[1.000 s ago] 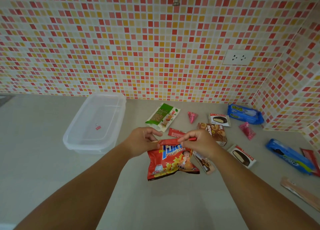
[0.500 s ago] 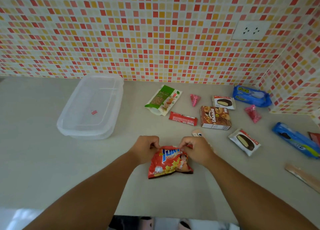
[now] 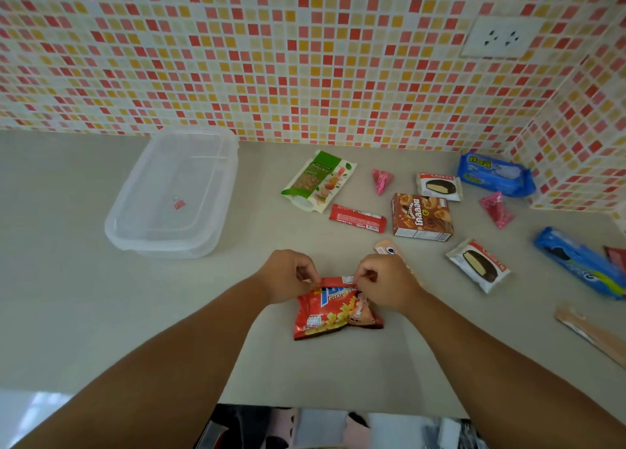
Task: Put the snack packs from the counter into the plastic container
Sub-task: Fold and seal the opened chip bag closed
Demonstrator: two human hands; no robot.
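A red potato snack bag [image 3: 333, 313] lies on the grey counter near its front edge. My left hand [image 3: 288, 276] pinches its top left corner and my right hand [image 3: 386, 281] pinches its top right corner. The clear plastic container [image 3: 135, 221] stands to the back left, with only a small red sticker inside. Other packs lie behind and to the right: a green nut pouch [image 3: 318, 179], a red bar [image 3: 357, 222], a brown biscuit box [image 3: 421, 216], two chocolate pie packs [image 3: 438, 186] [image 3: 479, 265].
Two pink candy packets [image 3: 382, 180] [image 3: 497, 210], a blue wafer pack [image 3: 494, 174] and a blue cookie tube [image 3: 579, 262] lie toward the tiled right corner. A peach stick pack [image 3: 592, 335] lies far right. The counter's front edge [image 3: 338, 403] runs below my arms.
My view has tilted down and the hands with the red bag have come closer to the counter's front edge. Both hands keep their pinch on the bag's top.
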